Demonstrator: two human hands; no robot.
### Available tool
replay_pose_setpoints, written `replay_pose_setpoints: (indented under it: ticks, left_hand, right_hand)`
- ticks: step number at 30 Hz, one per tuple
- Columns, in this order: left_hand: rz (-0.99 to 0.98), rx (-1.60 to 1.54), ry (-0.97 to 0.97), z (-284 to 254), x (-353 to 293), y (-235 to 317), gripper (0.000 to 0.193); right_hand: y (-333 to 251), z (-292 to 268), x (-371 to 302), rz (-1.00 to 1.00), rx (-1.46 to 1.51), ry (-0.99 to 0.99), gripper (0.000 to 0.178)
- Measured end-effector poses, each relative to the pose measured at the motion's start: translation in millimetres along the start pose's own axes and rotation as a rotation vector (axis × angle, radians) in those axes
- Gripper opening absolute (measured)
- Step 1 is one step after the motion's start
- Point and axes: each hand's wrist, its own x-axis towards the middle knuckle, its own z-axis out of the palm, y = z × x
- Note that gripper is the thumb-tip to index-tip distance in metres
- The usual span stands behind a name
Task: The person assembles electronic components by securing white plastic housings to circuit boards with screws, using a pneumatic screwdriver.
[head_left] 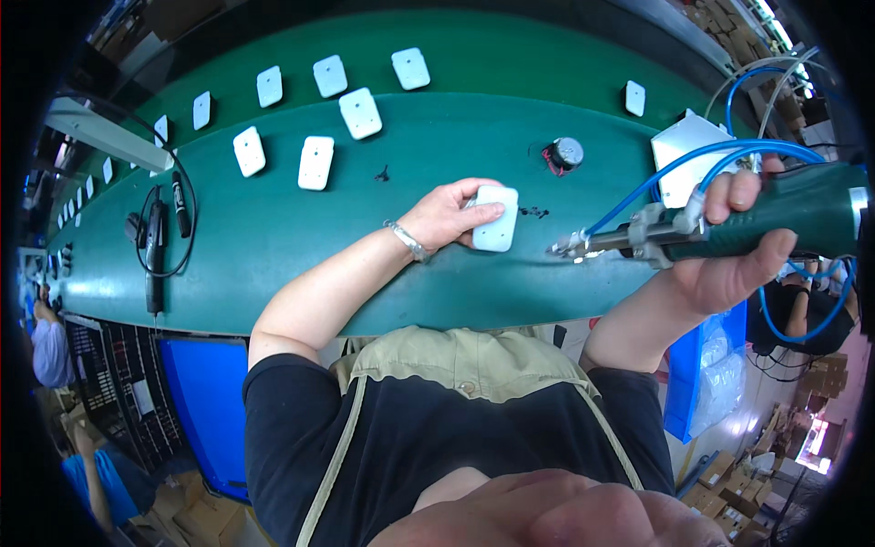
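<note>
My left hand [445, 217] grips a small white rounded plastic case [497, 233], its thumb across the face and its fingers behind the left edge. Dark dots that look like holes show on that face. In my right hand [729, 278] is a green power screwdriver [775, 214], held level with its metal bit end pointing left. The tip is to the right of the case and apart from it. A few small black screws [534, 212] lie just right of the case, and another little cluster of screws [382, 173] is farther left.
Several similar white cases [316, 164] are spread over the green bench [437, 292] and the strip behind it. A round motor-like part [566, 153] with red wires stands at the right. Blue hoses [702, 155] loop above my right hand. Leftward lies a black corded screwdriver [156, 255].
</note>
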Motion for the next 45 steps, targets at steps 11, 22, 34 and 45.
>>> replay_pose_setpoints:
  ticks: [11, 22, 34, 45]
  left_hand:
    - [0.053, 0.138, 0.066, 1, 6, -6, 0.033]
    - [-0.041, -0.046, -0.048, 10, -2, 2, 0.039]
    - [-0.104, -0.123, -0.086, 10, -2, 3, 0.035]
    - [0.015, 0.022, 0.008, -2, 0, 9, 0.040]
  right_hand:
    - [-9, -50, 5, 0.097, 0.090, -0.020, 0.061]
    - [2, -70, 10, 0.090, 0.149, -0.047, 0.060]
    - [5, -89, 14, 0.042, 0.235, -0.150, 0.058]
    - [26, -55, 18, -0.007, 0.317, -0.244, 0.057]
